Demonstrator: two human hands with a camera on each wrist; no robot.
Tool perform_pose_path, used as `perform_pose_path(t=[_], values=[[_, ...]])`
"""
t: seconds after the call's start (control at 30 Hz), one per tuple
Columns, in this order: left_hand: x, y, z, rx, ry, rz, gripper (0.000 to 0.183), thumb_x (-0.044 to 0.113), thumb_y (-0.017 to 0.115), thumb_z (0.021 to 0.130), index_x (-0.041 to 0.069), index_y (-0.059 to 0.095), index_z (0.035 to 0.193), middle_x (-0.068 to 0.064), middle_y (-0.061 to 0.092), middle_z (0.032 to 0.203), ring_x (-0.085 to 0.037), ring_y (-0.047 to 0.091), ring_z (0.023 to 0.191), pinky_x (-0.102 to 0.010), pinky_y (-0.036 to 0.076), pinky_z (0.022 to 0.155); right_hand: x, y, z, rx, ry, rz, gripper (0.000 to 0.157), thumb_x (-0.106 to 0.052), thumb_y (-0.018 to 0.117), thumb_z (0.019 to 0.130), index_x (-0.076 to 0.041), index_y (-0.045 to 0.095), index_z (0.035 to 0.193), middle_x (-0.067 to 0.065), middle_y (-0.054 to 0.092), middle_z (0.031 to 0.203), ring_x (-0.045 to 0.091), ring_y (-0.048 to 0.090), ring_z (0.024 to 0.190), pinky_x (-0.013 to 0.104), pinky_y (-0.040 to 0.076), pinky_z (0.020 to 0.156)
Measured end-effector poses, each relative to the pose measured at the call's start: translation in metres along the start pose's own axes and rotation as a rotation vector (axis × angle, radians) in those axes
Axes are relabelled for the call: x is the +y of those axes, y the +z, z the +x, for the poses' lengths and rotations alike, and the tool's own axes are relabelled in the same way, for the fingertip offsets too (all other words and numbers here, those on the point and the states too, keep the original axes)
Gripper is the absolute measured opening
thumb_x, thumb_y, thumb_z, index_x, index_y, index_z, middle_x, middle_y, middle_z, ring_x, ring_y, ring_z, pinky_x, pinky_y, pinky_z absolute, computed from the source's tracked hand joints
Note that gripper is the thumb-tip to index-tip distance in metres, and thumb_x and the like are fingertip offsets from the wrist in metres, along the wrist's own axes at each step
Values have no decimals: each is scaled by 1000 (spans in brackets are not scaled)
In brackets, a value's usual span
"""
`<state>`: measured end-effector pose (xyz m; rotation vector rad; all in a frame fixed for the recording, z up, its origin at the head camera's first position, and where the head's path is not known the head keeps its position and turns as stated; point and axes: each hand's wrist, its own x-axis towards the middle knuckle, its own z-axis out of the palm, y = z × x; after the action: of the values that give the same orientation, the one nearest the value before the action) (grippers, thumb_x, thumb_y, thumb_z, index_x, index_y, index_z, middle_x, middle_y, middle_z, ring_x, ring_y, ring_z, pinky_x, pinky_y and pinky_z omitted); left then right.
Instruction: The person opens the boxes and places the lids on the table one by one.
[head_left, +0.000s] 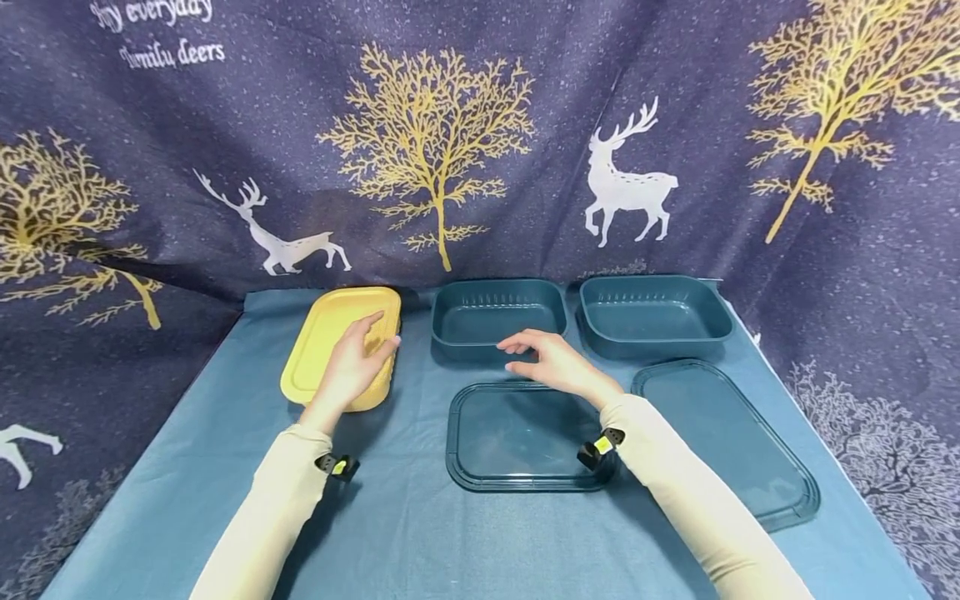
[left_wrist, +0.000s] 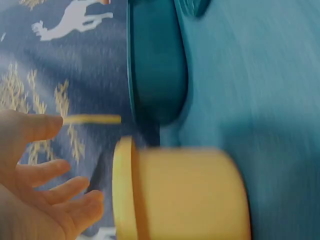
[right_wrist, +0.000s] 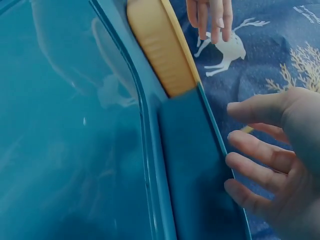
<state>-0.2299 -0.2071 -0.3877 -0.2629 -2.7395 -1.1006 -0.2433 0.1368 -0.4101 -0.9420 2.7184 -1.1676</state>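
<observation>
At the left of the head view is a yellow lidded box [head_left: 322,333]. My left hand [head_left: 356,360] hovers over its right side, fingers spread and holding nothing; the left wrist view shows a gap between the fingers and the yellow box [left_wrist: 190,195]. Farther right, my right hand [head_left: 552,360] is held in the air, loosely curved and holding nothing. It is near the front rim of a teal box without a lid [head_left: 498,329], above the back edge of a flat teal lid [head_left: 517,437]. The right wrist view shows this hand [right_wrist: 272,160] beside the teal box [right_wrist: 200,165].
A second open teal box [head_left: 656,308] stands at the back right, with another teal lid [head_left: 727,433] lying in front of it. A blue cloth [head_left: 405,533] covers the table. Behind it hangs a dark curtain [head_left: 555,67] printed with deer and trees.
</observation>
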Motion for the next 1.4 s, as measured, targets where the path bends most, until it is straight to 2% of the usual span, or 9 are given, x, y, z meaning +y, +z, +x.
perform_pose_path(t=[0.17, 0.33, 0.43, 0.63, 0.8, 0.87, 1.07, 1.4], values=[[-21, -30, -11, 65, -8, 61, 61, 30, 62, 102, -2, 43, 150, -29, 42, 150, -46, 39, 138, -60, 32, 112, -9, 16, 16, 17, -33, 67, 32, -18, 72, 96, -14, 69, 127, 9, 67, 117, 28, 62, 110, 47, 51, 90], [-32, -58, -20, 119, -16, 63, 61, 32, 62, 102, -5, 45, 148, -31, 46, 145, -48, 44, 133, -61, 37, 106, -14, 31, 29, 30, -44, 181, 30, -19, 71, 96, -18, 70, 126, 8, 69, 121, 14, 63, 107, 39, 53, 92], [-35, -72, -25, 130, -27, 41, 62, 36, 60, 102, -3, 44, 149, -29, 46, 146, -46, 45, 133, -58, 39, 107, -19, 39, 37, 28, -44, 205, 30, -20, 71, 96, -20, 70, 126, 8, 69, 122, 11, 63, 107, 36, 53, 92], [-32, -89, -30, 128, -85, -89, 66, 38, 59, 103, 1, 39, 153, -23, 42, 153, -43, 40, 140, -57, 35, 112, -35, 54, 52, 29, -41, 239, 30, -22, 70, 97, -21, 70, 127, 5, 68, 125, 12, 62, 108, 32, 52, 92], [-29, -92, -32, 148, -91, -92, 66, 39, 60, 102, 2, 41, 153, -22, 44, 152, -42, 42, 139, -56, 36, 111, -49, 67, 62, 33, -43, 270, 30, -21, 71, 97, -20, 70, 127, 0, 68, 123, 13, 62, 109, 30, 52, 91], [-30, -91, -32, 143, -87, -83, 66, 39, 59, 102, 1, 41, 152, -22, 44, 152, -42, 41, 140, -56, 35, 111, -52, 72, 63, 17, -42, 276, 31, -21, 70, 97, -20, 69, 128, 0, 67, 124, 17, 62, 111, 30, 52, 91], [-41, -80, -33, 88, -50, -85, 63, 36, 62, 101, -3, 46, 148, -23, 46, 150, -42, 42, 139, -56, 34, 112, -56, 90, 65, -36, -21, 265, 32, -21, 69, 98, -20, 68, 130, 2, 64, 129, 24, 60, 119, 30, 51, 92], [-51, -65, -39, -47, -30, 70, 69, 48, 62, 99, 3, 47, 149, -24, 47, 149, -42, 39, 140, -61, 31, 111, -53, 117, 69, -18, 119, 272, 36, -25, 71, 97, -14, 68, 131, -1, 66, 129, 19, 59, 119, 37, 52, 94]])
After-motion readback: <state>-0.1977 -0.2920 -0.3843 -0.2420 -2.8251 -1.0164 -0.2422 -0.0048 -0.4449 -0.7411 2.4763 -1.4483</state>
